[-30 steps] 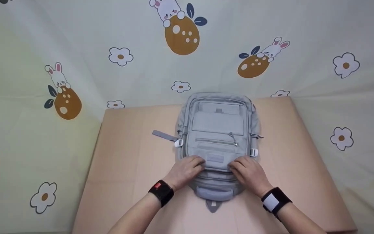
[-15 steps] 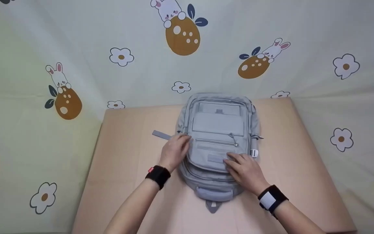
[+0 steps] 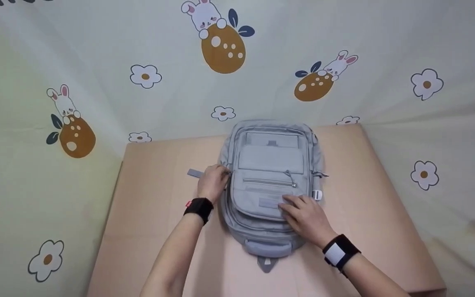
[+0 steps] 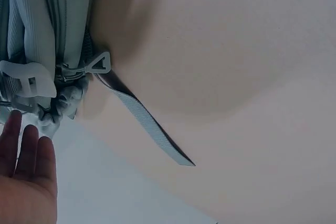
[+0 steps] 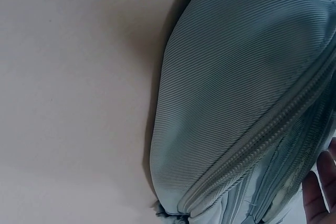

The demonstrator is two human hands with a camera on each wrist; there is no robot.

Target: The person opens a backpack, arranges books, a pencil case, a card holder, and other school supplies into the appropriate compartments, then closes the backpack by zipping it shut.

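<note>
A grey backpack (image 3: 270, 159) lies front up, its carry handle (image 3: 268, 248) toward the person. My left hand (image 3: 213, 181) is at the backpack's left side, fingertips right at its edge. In the left wrist view, fingers (image 4: 44, 161) extend just below a pale buckle (image 4: 44, 80); thumb and index finger are out of frame, so I cannot tell whether they pinch anything. A loose webbing strap (image 4: 152, 129) sticks out beside them. My right hand (image 3: 306, 216) rests on the lower front panel, fingers relaxed by the label patch (image 3: 268, 202). A zipper pull (image 3: 294, 185) hangs above it.
The backpack lies on a tan tabletop (image 3: 159, 198). Behind and around it hangs a pale cloth (image 3: 262, 82) printed with rabbits and flowers. A white buckle (image 3: 317, 195) sits on the bag's right side, and a grey loop (image 3: 266, 264) sticks out near the handle.
My left hand has left the bag's lower front edge and moved up and left to its side. My right hand has shifted slightly up onto the front panel. The view has shifted a little.
</note>
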